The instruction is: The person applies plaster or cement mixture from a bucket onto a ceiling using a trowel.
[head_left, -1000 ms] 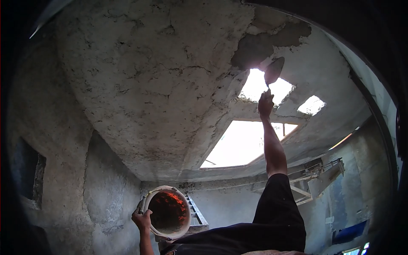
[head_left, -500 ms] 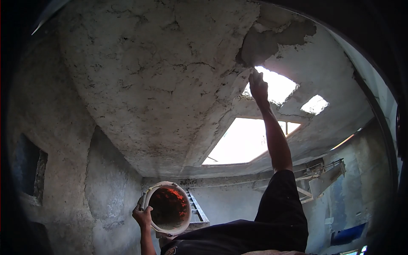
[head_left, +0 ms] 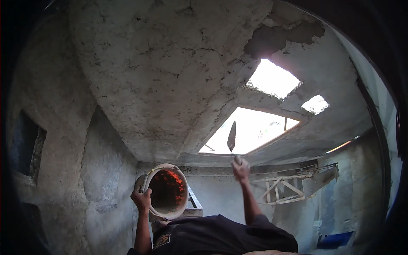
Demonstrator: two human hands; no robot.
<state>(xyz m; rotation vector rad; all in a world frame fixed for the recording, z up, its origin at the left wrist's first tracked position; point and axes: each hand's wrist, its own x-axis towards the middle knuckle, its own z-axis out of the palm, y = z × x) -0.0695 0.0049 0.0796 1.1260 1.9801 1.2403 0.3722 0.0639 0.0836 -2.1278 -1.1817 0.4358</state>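
My left hand (head_left: 142, 199) grips the rim of a round, pale bucket (head_left: 186, 193) at the lower left of centre. The bucket is tilted so that its dark inside with orange-red patches shows. My right hand (head_left: 241, 168) is closed on the handle of a trowel (head_left: 232, 137), whose pointed blade stands upright against the bright window opening. Above, a dark patch of plaster (head_left: 276, 40) covers part of the rough wall, next to a bright opening (head_left: 274, 79).
A large window opening (head_left: 255, 132) and a smaller hole (head_left: 315, 104) lie in the wall. Behind the bucket stands part of a ladder (head_left: 194, 204). A wooden frame (head_left: 282, 189) is at the right, with a blue object (head_left: 335, 240) below it. A dark recess (head_left: 26, 144) is at the left.
My right hand has come down from beside the dark plaster patch to below the window, and the trowel blade now shows clearly. My left hand and the bucket have shifted slightly in view.
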